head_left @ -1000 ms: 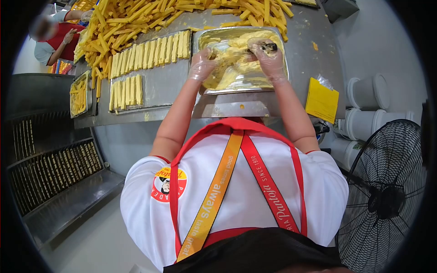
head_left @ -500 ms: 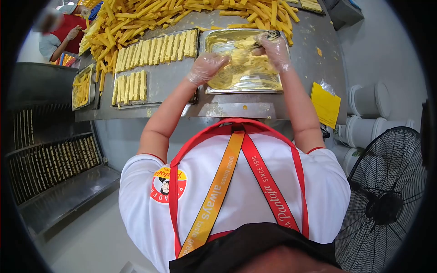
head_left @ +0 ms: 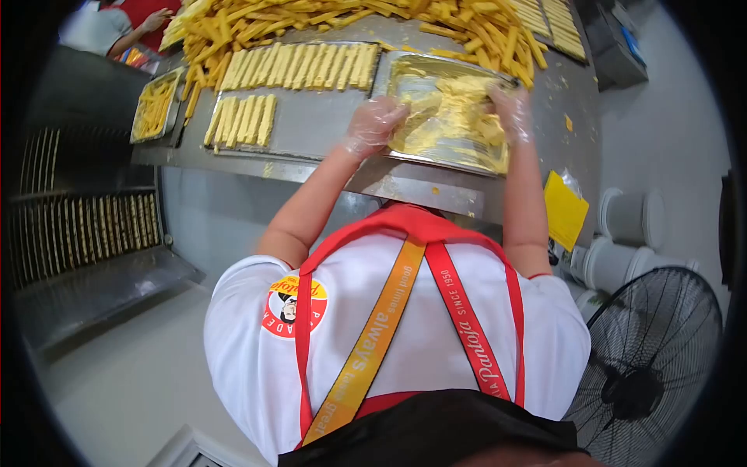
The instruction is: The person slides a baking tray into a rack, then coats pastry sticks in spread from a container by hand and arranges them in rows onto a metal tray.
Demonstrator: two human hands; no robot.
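Observation:
A metal tray [head_left: 455, 165] smeared with pale yellow cream [head_left: 461, 93] lies at the front of the steel table. My left hand [head_left: 376, 126], in a clear plastic glove, is closed at the tray's left side; cream-coloured material shows by its fingertips, but what they grip is unclear. Over the right side of the tray, my gloved right hand [head_left: 510, 111] has its fingers curled, and whatever is in them is hidden. Left of my left hand, a flat baking tray [head_left: 299, 128] carries two rows of cream-coated sticks [head_left: 299, 66].
A large heap of yellow-orange sticks [head_left: 311, 23] covers the back of the steel table [head_left: 564, 148]. A small tray of sticks [head_left: 154, 109] stands at the left end. Another person's hand [head_left: 156, 19] shows at upper left. A floor fan [head_left: 634, 389], buckets [head_left: 632, 222] and a tray rack [head_left: 85, 226] stand around.
The view has shifted, so the table appears lower and further right. My right hand has turned, and the dark object seen at its fingers earlier is no longer clear. My left hand stays by the tray.

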